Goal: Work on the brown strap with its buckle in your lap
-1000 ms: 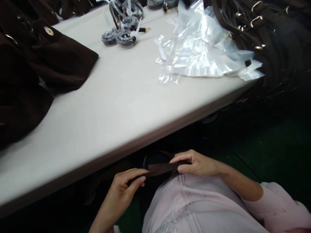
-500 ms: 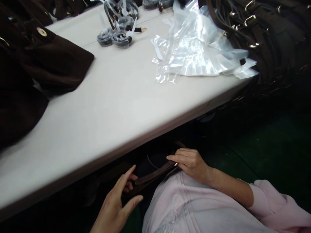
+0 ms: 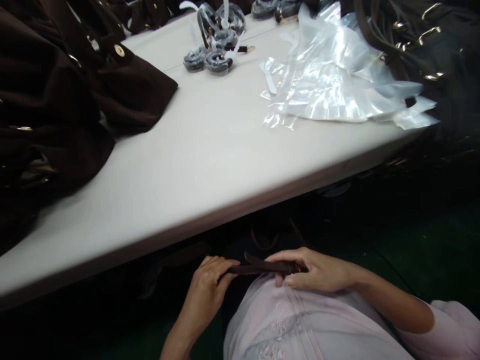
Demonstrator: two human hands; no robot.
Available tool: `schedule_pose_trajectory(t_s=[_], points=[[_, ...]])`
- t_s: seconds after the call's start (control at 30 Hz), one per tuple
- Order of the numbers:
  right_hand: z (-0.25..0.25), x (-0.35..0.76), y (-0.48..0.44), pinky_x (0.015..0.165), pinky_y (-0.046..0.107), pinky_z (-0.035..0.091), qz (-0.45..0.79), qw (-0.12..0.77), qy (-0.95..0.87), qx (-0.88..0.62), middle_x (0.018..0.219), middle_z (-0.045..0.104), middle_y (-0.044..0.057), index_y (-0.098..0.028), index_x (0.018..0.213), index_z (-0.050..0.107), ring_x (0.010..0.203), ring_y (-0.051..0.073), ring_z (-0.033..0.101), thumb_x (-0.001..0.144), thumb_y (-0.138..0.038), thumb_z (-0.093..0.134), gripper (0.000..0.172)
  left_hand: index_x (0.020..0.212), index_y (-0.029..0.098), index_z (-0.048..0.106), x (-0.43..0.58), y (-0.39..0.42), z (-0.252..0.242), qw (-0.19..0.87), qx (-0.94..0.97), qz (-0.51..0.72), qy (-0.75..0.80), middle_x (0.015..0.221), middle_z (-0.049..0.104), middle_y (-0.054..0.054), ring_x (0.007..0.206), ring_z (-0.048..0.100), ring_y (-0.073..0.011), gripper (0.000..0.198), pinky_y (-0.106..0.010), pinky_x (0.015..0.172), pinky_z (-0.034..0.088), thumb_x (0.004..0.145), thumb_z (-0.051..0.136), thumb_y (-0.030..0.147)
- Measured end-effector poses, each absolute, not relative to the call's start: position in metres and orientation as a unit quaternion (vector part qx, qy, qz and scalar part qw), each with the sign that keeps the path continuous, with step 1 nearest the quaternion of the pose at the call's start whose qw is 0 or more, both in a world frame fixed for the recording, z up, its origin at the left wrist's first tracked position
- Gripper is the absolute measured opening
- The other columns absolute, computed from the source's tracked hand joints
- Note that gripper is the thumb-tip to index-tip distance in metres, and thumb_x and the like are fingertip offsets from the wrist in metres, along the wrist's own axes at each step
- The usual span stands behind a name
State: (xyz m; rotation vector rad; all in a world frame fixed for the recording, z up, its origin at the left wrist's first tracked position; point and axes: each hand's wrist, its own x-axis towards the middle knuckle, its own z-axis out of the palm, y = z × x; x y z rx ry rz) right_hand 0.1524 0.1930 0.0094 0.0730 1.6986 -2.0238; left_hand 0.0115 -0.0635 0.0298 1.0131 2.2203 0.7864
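A dark brown strap lies across my lap, below the table's near edge, and both hands grip it. My left hand has its fingers curled round the strap's left end. On the strap's right end my right hand is closed, its thumb and fingers pinching it against my pink garment. Part of the strap loops back into the dark under the table and is hard to see.
The white table runs across the view. Dark brown bags are piled at its left. Clear plastic bags lie at the right, with more dark bags and straps beyond. Wrapped coiled straps sit at the back.
My left hand, open half a second ago, has closed on the strap's left end. The strap has been pulled flatter between both hands. The view has shifted, so the table items sit further right.
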Motion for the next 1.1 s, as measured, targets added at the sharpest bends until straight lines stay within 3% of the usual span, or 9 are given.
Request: schedule_pose_trajectory(t_s=[0.07, 0.17, 0.3, 0.37, 0.5, 0.7, 0.83, 0.93, 1.1], points=[[0.011, 0.15, 0.185, 0.061, 0.02, 0.04, -0.755, 0.28, 0.593, 0.011, 0.084, 0.067, 0.003, -0.017, 0.122, 0.066, 0.068, 0.012, 0.054, 0.093, -0.044, 0.059, 0.04, 0.108, 0.025, 0.071, 0.017, -0.057, 0.029, 0.237, 0.417, 0.286, 0.829, 0.091, 0.071, -0.005, 0.084, 0.062, -0.0235, 0.024, -0.039, 0.081, 0.047, 0.092, 0.056, 0.016], [0.01, 0.148, 0.176, 0.051, 0.02, 0.029, -0.78, 0.277, 0.56, 0.022, 0.064, 0.055, -0.001, -0.013, 0.11, 0.071, 0.054, 0.009, 0.04, 0.091, -0.056, 0.059, 0.049, 0.115, 0.025, 0.067, 0.024, -0.052, 0.026, 0.174, 0.423, 0.306, 0.835, 0.096, 0.069, -0.007, 0.092, 0.061, -0.0242, 0.033, -0.041, 0.086, 0.048, 0.092, 0.049, 0.009], [0.005, 0.154, 0.185, 0.044, 0.021, 0.018, -0.794, 0.252, 0.552, 0.037, 0.05, 0.038, -0.005, -0.012, 0.084, 0.072, 0.046, 0.007, 0.027, 0.085, -0.06, 0.064, 0.049, 0.124, 0.025, 0.061, 0.025, -0.07, 0.007, 0.093, 0.31, 0.334, 0.886, 0.127, 0.057, -0.009, 0.123, 0.05, -0.0274, 0.032, -0.046, 0.105, 0.041, 0.094, 0.054, 0.021], [0.001, 0.16, 0.194, 0.043, 0.022, 0.013, -0.787, 0.25, 0.561, 0.059, 0.048, 0.031, -0.006, -0.012, 0.068, 0.065, 0.044, 0.006, 0.021, 0.086, -0.06, 0.062, 0.052, 0.125, 0.023, 0.06, 0.024, -0.084, -0.008, 0.091, 0.221, 0.332, 0.912, 0.129, 0.053, -0.011, 0.123, 0.051, -0.0294, 0.033, -0.048, 0.105, 0.042, 0.093, 0.057, 0.03], [-0.012, 0.169, 0.206, 0.046, 0.022, 0.017, -0.719, 0.246, 0.633, 0.149, 0.052, 0.036, -0.005, -0.013, 0.061, 0.058, 0.048, 0.007, 0.026, 0.086, -0.056, 0.064, 0.05, 0.127, 0.019, 0.056, 0.024, -0.097, -0.037, 0.187, 0.141, 0.378, 0.896, 0.125, 0.055, -0.012, 0.109, 0.062, -0.0258, 0.038, -0.041, 0.093, 0.053, 0.095, 0.053, 0.038], [-0.029, 0.174, 0.207, 0.052, 0.023, 0.028, -0.648, 0.268, 0.687, 0.191, 0.051, 0.049, -0.002, -0.014, 0.077, 0.065, 0.05, 0.011, 0.039, 0.092, -0.049, 0.055, 0.039, 0.135, 0.026, 0.054, 0.011, -0.099, -0.046, 0.249, 0.247, 0.376, 0.858, 0.137, 0.056, -0.007, 0.132, 0.046, -0.0222, 0.039, -0.043, 0.114, 0.034, 0.097, 0.05, 0.03], [-0.029, 0.172, 0.21, 0.057, 0.024, 0.032, -0.617, 0.261, 0.721, 0.175, 0.058, 0.054, -0.001, -0.015, 0.072, 0.064, 0.057, 0.013, 0.046, 0.093, -0.047, 0.053, 0.039, 0.122, 0.026, 0.065, -0.004, -0.111, -0.045, 0.272, 0.267, 0.357, 0.853, 0.119, 0.067, -0.007, 0.115, 0.058, -0.0258, 0.031, -0.047, 0.104, 0.044, 0.092, 0.059, 0.032], [-0.027, 0.169, 0.213, 0.062, 0.025, 0.035, -0.588, 0.246, 0.752, 0.169, 0.071, 0.061, 0.001, -0.017, 0.078, 0.071, 0.069, 0.017, 0.054, 0.092, -0.045, 0.055, 0.034, 0.115, 0.028, 0.068, -0.007, -0.116, -0.04, 0.289, 0.278, 0.355, 0.845, 0.108, 0.069, -0.005, 0.105, 0.062, -0.0251, 0.027, -0.043, 0.095, 0.048, 0.089, 0.064, 0.036], [-0.03, 0.168, 0.217, 0.068, 0.027, 0.038, -0.617, 0.213, 0.742, 0.151, 0.082, 0.057, 0.003, -0.018, 0.074, 0.072, 0.077, 0.018, 0.054, 0.088, -0.044, 0.061, 0.032, 0.104, 0.028, 0.07, -0.001, -0.119, -0.027, 0.325, 0.271, 0.373, 0.826, 0.104, 0.067, -0.003, 0.106, 0.06, -0.0225, 0.02, -0.036, 0.095, 0.045, 0.088, 0.067, 0.04]])
